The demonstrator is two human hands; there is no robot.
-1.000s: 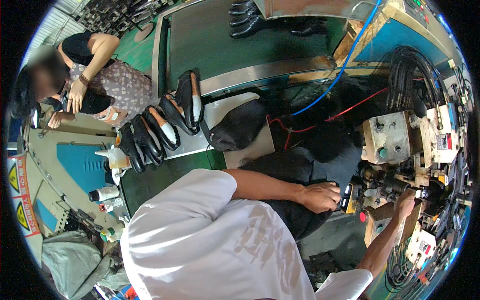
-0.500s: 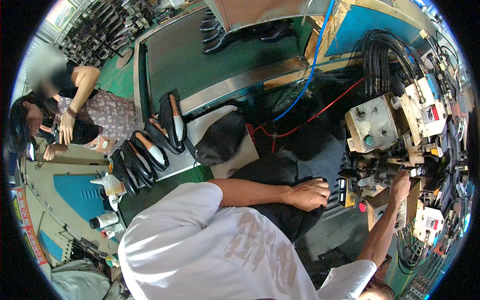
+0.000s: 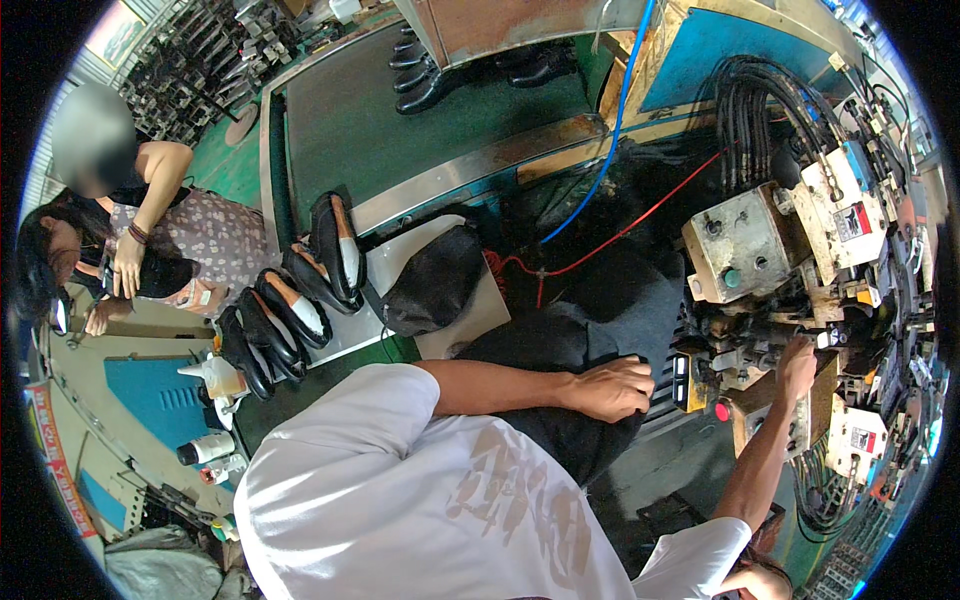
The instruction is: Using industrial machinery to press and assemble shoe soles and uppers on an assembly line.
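The person's left hand (image 3: 612, 390) lies on the dark trousers (image 3: 630, 325), fingers bent under into a loose curl; the palm is turned away, so whether anything is tucked inside cannot be told. The right hand (image 3: 796, 368) is raised to the machine (image 3: 742, 248), at the right of the view, with its fingers bent beside a small bright metal fitting (image 3: 830, 340). The fingertips are lost among the parts, and it cannot be told whether they grip the fitting or only touch near it. A red button (image 3: 722, 411) shows below and to the left of this hand. Toward the right rim the machine's parts crowd together, bent by the lens and hard to separate.

On the left, black shoes (image 3: 336, 245) stand in a leaning row, partly covering one another and the pale board (image 3: 355, 328) beneath. A rounded black object (image 3: 435, 280) lies on that board, too dark to identify. Farther off, more black footwear (image 3: 425, 88) is partly hidden by a metal hood (image 3: 500, 30), itself cut off above. A co-worker (image 3: 190, 230) sits at upper left, face blurred, with what the hands hold hard to make out
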